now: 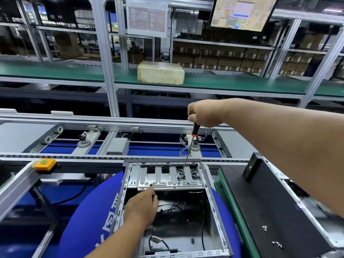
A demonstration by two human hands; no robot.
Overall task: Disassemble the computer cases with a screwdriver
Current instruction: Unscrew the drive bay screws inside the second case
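1. Head view: the right hand (205, 113) grips the screwdriver (188, 149) by its handle, tip down on the open computer case's (216, 211) silver drive bracket (167, 178).
2. The left hand (142, 207) pinches something small at the bracket's near edge.

Open case (214, 205) lies before the conveyor (111, 157), panel (260, 211) right.

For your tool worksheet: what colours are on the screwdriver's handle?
Black handle with an orange collar, clearest in the head view.

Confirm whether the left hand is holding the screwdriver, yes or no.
No: the right hand grips the screwdriver by its handle, while the left hand reaches toward the metal bracket.
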